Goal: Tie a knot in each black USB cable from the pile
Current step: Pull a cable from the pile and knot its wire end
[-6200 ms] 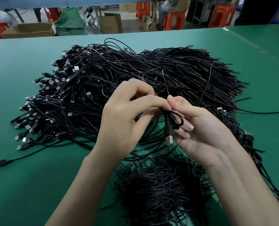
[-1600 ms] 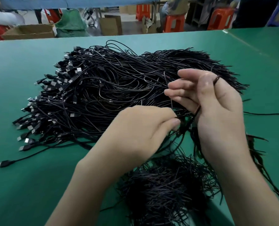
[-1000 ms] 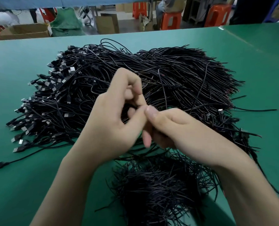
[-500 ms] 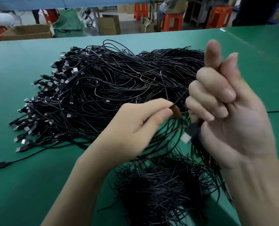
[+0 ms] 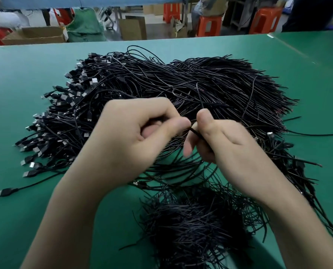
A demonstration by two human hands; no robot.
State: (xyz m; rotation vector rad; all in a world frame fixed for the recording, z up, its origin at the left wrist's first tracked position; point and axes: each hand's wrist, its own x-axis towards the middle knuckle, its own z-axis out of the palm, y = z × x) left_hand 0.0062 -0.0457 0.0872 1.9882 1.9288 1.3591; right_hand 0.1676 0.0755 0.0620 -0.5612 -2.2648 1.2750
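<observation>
A large pile of black USB cables (image 5: 161, 90) lies across the middle of the green table (image 5: 25, 74), plugs fanned out to the left. My left hand (image 5: 130, 138) and my right hand (image 5: 226, 148) meet above the pile's near edge. Both pinch one black cable (image 5: 195, 133) that runs between their fingertips. My left fingers are curled over its end, and my right thumb and fingers grip the short visible stretch. The rest of that cable is hidden under my hands.
A second heap of black cables (image 5: 196, 226) lies near the front edge, between my forearms. More cables trail along the right side (image 5: 290, 162). A single plug (image 5: 3, 192) lies at the left. Boxes and orange stools stand beyond the table's far edge.
My right hand has come down from its raised position and closed in on my left hand. Both hands now pinch the cable close together above the pile.
</observation>
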